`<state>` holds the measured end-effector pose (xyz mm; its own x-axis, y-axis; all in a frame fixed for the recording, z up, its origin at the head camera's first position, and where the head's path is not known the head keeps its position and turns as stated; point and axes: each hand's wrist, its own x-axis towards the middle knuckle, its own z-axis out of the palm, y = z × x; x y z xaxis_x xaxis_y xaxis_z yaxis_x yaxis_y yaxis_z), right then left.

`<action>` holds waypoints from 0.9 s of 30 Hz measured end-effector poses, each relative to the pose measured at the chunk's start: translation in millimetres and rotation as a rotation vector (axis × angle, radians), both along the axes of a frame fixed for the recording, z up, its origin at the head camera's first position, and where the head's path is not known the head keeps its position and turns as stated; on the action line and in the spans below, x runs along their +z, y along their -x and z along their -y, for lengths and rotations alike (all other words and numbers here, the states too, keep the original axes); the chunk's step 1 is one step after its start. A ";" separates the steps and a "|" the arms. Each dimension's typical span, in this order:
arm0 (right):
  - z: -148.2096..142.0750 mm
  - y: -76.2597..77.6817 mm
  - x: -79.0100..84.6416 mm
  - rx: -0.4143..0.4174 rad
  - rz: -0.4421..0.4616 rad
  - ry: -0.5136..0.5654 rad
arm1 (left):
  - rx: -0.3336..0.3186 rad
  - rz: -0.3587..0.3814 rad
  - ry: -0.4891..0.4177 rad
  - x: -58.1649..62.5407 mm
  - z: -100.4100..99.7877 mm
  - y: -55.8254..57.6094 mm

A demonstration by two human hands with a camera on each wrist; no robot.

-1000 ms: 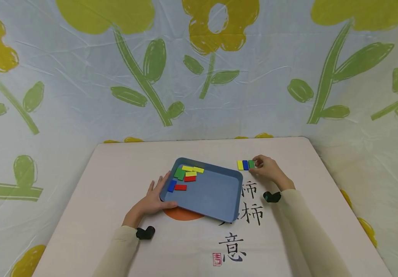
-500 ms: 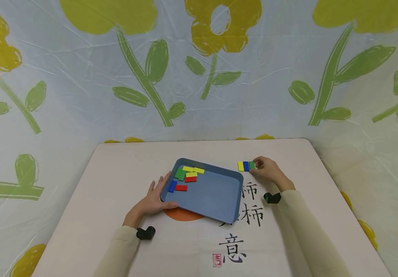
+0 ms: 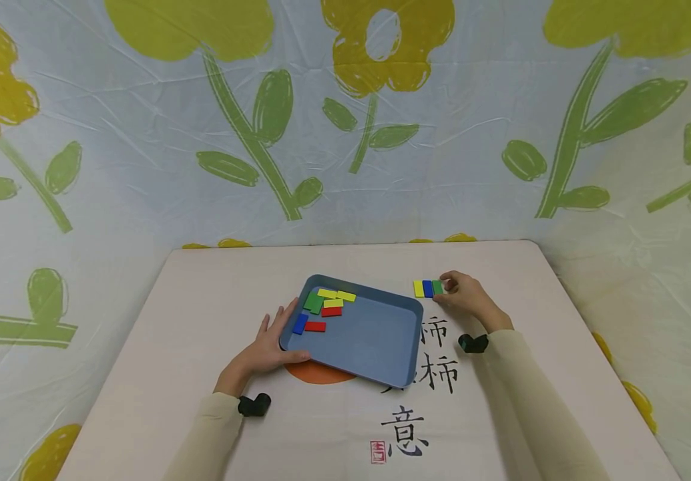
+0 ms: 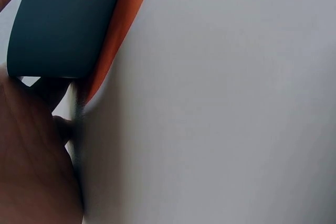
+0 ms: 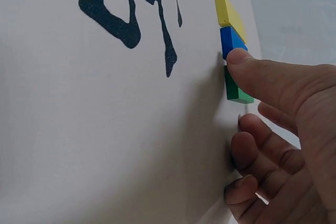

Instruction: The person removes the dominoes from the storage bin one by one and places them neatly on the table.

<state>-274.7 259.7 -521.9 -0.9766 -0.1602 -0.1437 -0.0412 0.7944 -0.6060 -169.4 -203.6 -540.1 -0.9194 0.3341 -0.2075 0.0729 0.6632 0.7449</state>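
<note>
Only the head view takes in the flowered cloth (image 3: 159,133) behind and the whole table (image 3: 159,300). The tray (image 3: 369,334) lies slantwise on the table, its near left corner over an orange disc (image 3: 321,374); the left wrist view shows just that corner's dark outer wall, with a strip of orange beside it.

The left hand (image 3: 267,349) is spread about this corner, thumb along the near wall and fingers up the left side; its wrist view adds the palm close against the corner. The right hand (image 3: 464,294), beyond the tray's far right corner, pinches the green tile (image 3: 437,287) between thumb and a finger. From the right wrist, the thumb tip crosses where green meets blue, and the other fingers curl near the table.

The green tile ends a row with the blue tile (image 3: 427,288) and yellow tile (image 3: 418,288); their thickness shows only from that wrist. The head view alone shows the loose tiles (image 3: 332,311), yellow, green, red and blue, at the tray's left end.
</note>
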 end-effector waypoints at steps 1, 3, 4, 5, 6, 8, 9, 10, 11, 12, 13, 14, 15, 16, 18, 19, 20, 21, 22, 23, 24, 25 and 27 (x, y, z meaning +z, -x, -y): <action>0.5 -0.3 0.6 0.002 0.002 0.000 | 0.004 0.001 0.001 -0.3 0.1 -0.2; 2.5 -0.8 2.8 0.007 -0.001 0.009 | 0.009 0.002 0.000 -0.9 0.2 -0.4; 3.8 -0.8 4.0 0.011 -0.004 0.014 | 0.009 -0.001 0.000 -1.2 0.4 -0.5; 5.3 -0.8 5.6 0.021 -0.010 0.021 | 0.010 -0.003 0.000 -1.5 0.5 -0.5; 7.5 -0.8 7.3 0.023 -0.011 0.027 | 0.010 -0.005 0.000 -1.8 0.6 -0.5; 12.2 -0.3 12.0 0.038 -0.025 0.041 | 0.011 -0.004 -0.001 -2.3 0.8 -0.3; 15.0 0.0 14.4 0.046 -0.031 0.047 | 0.012 -0.003 0.001 -2.6 0.7 -0.1; 17.8 0.4 17.1 0.057 -0.040 0.054 | 0.012 -0.002 0.002 -2.8 0.7 0.1; 21.0 0.9 19.4 0.070 -0.048 0.062 | 0.013 -0.001 0.003 -3.1 0.6 0.4; 24.7 1.0 22.4 0.076 -0.051 0.071 | 0.012 -0.001 0.004 -3.3 0.5 0.6; 28.6 0.7 25.5 0.089 -0.056 0.081 | 0.010 -0.004 0.004 -3.6 0.4 0.9; 32.8 0.4 28.7 0.100 -0.058 0.092 | 0.010 -0.005 0.004 -3.9 0.4 1.0; 37.1 0.1 31.3 0.112 -0.062 0.100 | 0.010 -0.004 0.005 -3.9 0.3 1.1; 41.2 -0.2 33.3 0.125 -0.065 0.108 | 0.010 -0.003 0.006 -4.0 0.4 1.1; 50.7 -2.1 38.5 0.142 -0.071 0.125 | 0.011 -0.002 0.010 -3.7 0.5 0.9; 55.5 -3.0 40.6 0.151 -0.076 0.131 | 0.012 0.001 0.009 -3.5 0.6 0.7; 60.2 -3.7 42.2 0.162 -0.081 0.136 | 0.014 0.006 0.010 -3.2 0.7 0.4; 64.8 -4.2 42.9 0.173 -0.089 0.138 | 0.013 0.005 0.011 -2.8 0.7 0.3; 69.5 -5.2 44.4 0.186 -0.093 0.140 | 0.014 0.006 0.009 -2.6 0.7 0.1; 74.8 -6.3 46.0 0.196 -0.096 0.143 | 0.013 0.005 0.009 -2.3 0.7 0.0; 80.1 -7.4 47.2 0.206 -0.098 0.146 | 0.013 0.007 0.008 -2.1 0.6 0.0; 85.2 -8.3 48.1 0.220 -0.102 0.147 | 0.011 0.007 0.009 -1.9 0.5 0.0; 95.8 -10.6 49.7 0.244 -0.112 0.146 | 0.008 0.006 0.014 -1.5 0.3 0.1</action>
<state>-264.2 163.9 -472.2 -0.9151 -0.4032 0.0045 -0.2932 0.6576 -0.6939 -169.5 -203.8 -541.6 -0.9209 0.3238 -0.2172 0.0635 0.6742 0.7358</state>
